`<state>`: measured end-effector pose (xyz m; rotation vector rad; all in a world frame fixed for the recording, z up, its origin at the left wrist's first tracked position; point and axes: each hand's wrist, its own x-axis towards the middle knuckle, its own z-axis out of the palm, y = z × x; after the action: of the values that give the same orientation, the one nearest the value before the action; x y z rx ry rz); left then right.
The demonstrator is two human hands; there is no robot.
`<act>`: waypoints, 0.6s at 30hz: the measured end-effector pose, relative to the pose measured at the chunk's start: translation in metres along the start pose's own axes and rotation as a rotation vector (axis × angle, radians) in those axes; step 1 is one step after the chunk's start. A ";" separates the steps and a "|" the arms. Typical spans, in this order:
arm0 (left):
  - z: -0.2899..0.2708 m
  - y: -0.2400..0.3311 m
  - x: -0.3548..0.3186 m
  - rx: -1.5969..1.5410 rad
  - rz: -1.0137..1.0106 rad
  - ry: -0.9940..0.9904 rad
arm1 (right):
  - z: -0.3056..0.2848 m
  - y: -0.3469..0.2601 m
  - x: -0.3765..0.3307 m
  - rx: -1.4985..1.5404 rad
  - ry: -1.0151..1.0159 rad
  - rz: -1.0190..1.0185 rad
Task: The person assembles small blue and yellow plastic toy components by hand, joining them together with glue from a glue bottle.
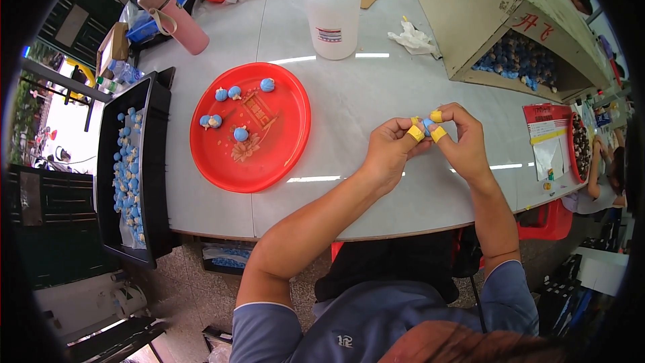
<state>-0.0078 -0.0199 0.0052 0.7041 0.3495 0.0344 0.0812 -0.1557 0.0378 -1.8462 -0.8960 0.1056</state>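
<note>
Over the right half of the table, my left hand (392,150) and my right hand (463,140) meet fingertip to fingertip. Yellow tape or finger covers wrap the thumbs and index fingers of both. Pinched between them is a small blue ball-shaped piece (426,124), mostly hidden by the fingers. To the left lies a round red tray (292,161) with several similar blue pieces (241,134) on it, each with a pale part attached.
A black bin (156,181) of blue pieces stands at the left edge. A pink bottle (185,27) and a white plastic jug (332,17) stand behind the tray. Crumpled tissue (412,38) and an open metal box (463,23) are farther right. Another person sits at the far right.
</note>
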 end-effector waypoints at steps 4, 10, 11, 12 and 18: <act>-0.003 0.002 0.001 -0.031 -0.033 -0.037 | -0.001 -0.001 0.002 0.027 -0.012 0.005; 0.000 0.005 0.001 -0.034 -0.046 -0.018 | -0.002 -0.003 0.004 0.017 -0.036 0.011; -0.001 0.006 0.001 -0.022 -0.054 -0.022 | -0.002 -0.004 0.005 0.018 -0.050 0.012; -0.003 0.006 0.000 -0.011 -0.061 -0.026 | -0.002 -0.005 0.005 0.019 -0.064 0.013; -0.001 0.014 -0.001 0.005 -0.162 -0.066 | -0.004 0.003 0.003 0.156 -0.025 0.046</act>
<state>-0.0079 -0.0086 0.0137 0.6785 0.3420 -0.1428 0.0871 -0.1572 0.0382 -1.7239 -0.8388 0.2223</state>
